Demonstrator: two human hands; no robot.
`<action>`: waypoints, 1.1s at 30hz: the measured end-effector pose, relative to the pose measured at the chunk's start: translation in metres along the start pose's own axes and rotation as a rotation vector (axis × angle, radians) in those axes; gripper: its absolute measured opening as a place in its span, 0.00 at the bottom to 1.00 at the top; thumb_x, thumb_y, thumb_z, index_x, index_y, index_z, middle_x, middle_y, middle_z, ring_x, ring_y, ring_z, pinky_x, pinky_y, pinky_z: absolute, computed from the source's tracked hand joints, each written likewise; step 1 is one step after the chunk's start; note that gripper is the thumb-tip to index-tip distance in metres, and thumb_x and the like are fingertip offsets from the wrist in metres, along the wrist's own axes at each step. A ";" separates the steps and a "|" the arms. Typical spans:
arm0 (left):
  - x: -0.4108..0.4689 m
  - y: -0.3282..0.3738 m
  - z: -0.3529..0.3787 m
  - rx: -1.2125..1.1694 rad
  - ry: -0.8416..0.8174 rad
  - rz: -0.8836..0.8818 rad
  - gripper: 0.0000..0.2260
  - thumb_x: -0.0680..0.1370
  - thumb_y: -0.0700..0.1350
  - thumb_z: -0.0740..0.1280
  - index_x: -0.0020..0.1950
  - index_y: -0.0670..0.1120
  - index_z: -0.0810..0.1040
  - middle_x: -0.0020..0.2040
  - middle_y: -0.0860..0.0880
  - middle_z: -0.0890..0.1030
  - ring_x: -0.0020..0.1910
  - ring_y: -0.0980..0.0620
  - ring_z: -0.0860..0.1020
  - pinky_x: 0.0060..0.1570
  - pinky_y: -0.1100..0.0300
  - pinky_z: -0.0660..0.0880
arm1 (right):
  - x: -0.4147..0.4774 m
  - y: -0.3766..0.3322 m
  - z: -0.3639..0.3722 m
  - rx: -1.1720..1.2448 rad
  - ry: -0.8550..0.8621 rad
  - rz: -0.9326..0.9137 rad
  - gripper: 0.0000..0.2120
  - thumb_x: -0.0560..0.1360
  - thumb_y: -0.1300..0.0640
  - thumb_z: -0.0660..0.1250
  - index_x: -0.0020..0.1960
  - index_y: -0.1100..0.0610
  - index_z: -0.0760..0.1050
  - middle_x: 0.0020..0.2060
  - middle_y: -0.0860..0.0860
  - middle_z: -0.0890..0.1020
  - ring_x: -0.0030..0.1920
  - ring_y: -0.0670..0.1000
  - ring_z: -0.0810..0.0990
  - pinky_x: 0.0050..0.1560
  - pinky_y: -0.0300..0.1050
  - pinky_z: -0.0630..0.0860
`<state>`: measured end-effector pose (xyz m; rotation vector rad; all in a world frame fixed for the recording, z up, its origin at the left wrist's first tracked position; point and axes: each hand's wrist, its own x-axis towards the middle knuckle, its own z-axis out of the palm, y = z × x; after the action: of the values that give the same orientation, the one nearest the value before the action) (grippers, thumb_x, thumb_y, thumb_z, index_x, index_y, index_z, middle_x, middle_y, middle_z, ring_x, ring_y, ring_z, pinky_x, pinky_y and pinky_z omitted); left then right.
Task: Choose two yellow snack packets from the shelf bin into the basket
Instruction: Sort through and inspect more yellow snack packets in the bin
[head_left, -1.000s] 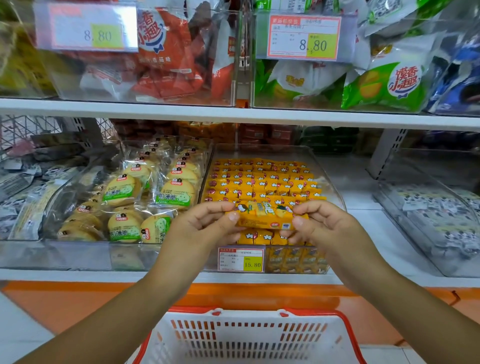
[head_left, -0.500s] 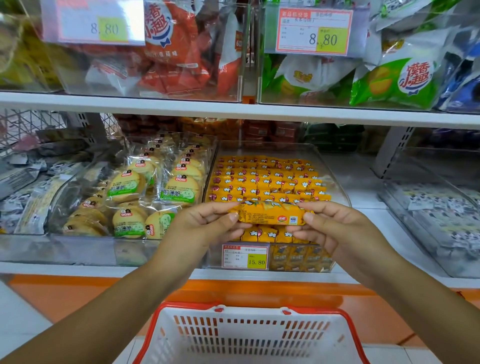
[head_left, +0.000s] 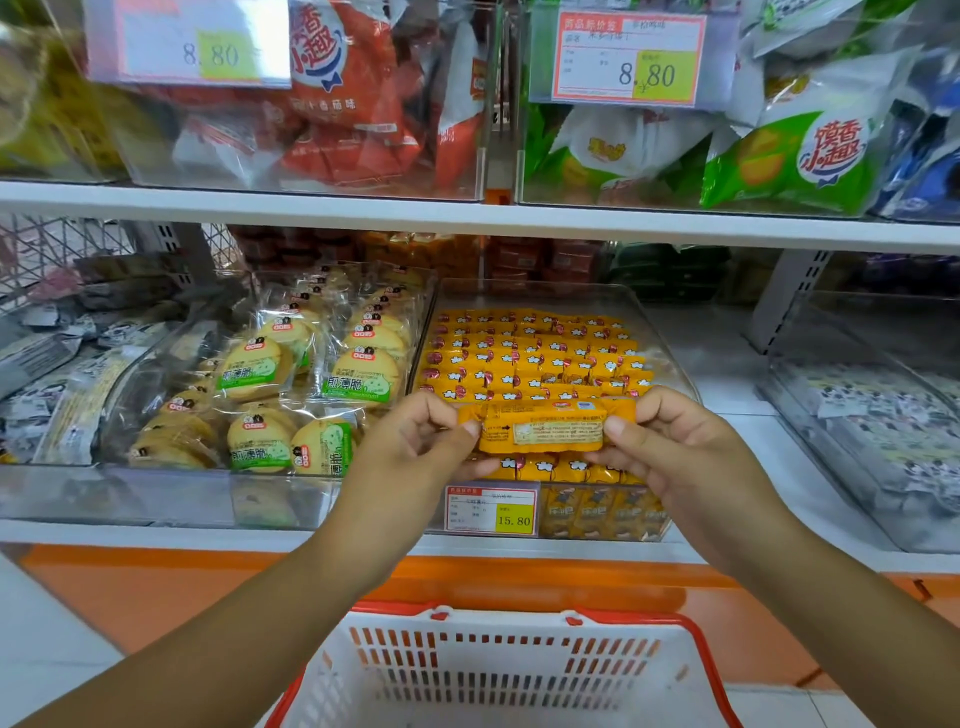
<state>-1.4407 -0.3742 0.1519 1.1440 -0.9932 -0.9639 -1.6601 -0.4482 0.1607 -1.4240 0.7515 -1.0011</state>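
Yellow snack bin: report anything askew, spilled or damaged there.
Nothing stands out. The yellow packets lie in tidy rows inside the clear bin. The held packet, pinched at its ends by the left hand and right hand, looks intact.

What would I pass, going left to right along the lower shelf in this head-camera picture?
Grey and white packets → round biscuits with green labels → yellow snack packets → black-and-white packets. The left hand, right hand and the held yellow packet overlap the yellow ones, so I omit them.
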 end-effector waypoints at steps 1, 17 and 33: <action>-0.001 0.000 0.001 -0.022 0.017 0.008 0.08 0.79 0.36 0.68 0.42 0.44 0.73 0.43 0.39 0.82 0.42 0.44 0.85 0.38 0.64 0.80 | 0.000 -0.001 0.000 0.011 0.015 -0.004 0.05 0.67 0.52 0.73 0.38 0.49 0.77 0.51 0.55 0.86 0.50 0.60 0.86 0.51 0.47 0.83; 0.002 0.000 -0.002 -0.073 -0.037 -0.008 0.10 0.67 0.42 0.74 0.47 0.47 0.85 0.46 0.44 0.87 0.45 0.45 0.86 0.40 0.64 0.81 | 0.000 -0.002 0.000 -0.013 0.014 0.011 0.18 0.65 0.54 0.74 0.53 0.58 0.78 0.49 0.55 0.86 0.47 0.57 0.87 0.45 0.39 0.81; 0.010 -0.003 -0.004 0.046 -0.094 0.012 0.13 0.69 0.47 0.72 0.52 0.46 0.82 0.42 0.46 0.86 0.42 0.47 0.86 0.36 0.62 0.81 | 0.003 -0.002 0.001 0.024 0.041 0.029 0.20 0.64 0.48 0.74 0.51 0.56 0.78 0.41 0.55 0.85 0.43 0.59 0.86 0.42 0.44 0.82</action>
<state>-1.4348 -0.3828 0.1496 1.1376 -1.1019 -0.9969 -1.6584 -0.4502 0.1636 -1.3716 0.7856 -1.0170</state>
